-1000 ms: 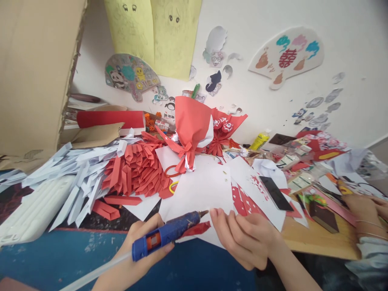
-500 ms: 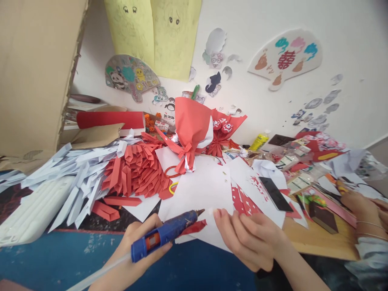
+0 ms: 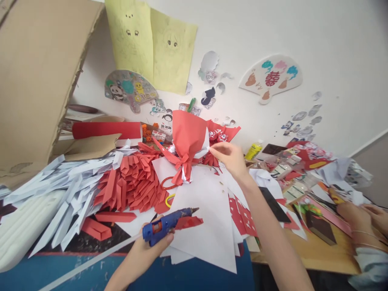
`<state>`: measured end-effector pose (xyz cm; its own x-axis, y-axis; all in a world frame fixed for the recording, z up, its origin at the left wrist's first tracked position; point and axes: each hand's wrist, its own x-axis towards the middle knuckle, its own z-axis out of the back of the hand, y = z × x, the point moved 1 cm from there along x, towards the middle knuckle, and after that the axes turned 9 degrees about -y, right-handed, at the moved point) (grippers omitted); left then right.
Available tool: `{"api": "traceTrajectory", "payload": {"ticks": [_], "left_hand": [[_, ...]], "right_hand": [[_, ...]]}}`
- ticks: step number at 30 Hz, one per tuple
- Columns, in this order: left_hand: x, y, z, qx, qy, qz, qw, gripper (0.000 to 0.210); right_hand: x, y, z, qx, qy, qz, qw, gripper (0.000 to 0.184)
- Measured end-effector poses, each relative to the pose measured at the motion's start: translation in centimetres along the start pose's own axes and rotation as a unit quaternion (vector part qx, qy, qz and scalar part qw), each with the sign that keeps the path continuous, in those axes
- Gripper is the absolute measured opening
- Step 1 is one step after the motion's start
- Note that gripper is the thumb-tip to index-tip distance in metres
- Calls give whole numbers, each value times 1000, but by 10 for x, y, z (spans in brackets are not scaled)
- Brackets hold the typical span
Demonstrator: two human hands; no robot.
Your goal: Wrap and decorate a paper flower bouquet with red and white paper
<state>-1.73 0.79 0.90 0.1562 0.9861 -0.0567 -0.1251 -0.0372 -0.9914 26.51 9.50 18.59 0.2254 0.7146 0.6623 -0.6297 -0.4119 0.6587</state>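
The red-paper bouquet is tied, folded red-paper strips loose; your left hand grips a blue plastic glue gun, your right hand unclear.

One glue gun, two fans

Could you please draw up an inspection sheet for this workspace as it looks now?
Surface: white sheets overlap on a blue-edged table.
Job's things: blue glue gun with a translucent stick behind it; small red piece by its nozzle; upright red paper wrap, gathered near its base.
Clutter: piles of white folded strips and red folded pieces; dark phone; yellow bottle.
Hands: left hand grips the glue gun; right hand is at the wrap's white edge, contact unclear.
Cables: nothing seen on the glue gun; elsewhere unclear.
Surroundings: cardboard at left; decorated wall fan; another person's hand at right.
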Motion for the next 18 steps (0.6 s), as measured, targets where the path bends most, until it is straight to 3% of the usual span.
{"api": "traceTrajectory", "payload": {"ticks": [5, 8, 12, 18], "left_hand": [[-1, -1, -3, -55, -9, 32, 998, 51], [-2, 4, -2, -86, 6, 63, 994, 61], [-2, 13, 0, -111, 2, 66, 992, 60], [0, 9, 4, -117, 27, 20, 993, 62]], "right_hand": [[80, 10, -39, 55, 93, -34, 994, 20], [113, 24, -63, 10, 115, -33, 993, 14], [140, 34, -85, -36, 139, -60, 988, 9], [155, 31, -96, -76, 141, -86, 983, 12]]}}
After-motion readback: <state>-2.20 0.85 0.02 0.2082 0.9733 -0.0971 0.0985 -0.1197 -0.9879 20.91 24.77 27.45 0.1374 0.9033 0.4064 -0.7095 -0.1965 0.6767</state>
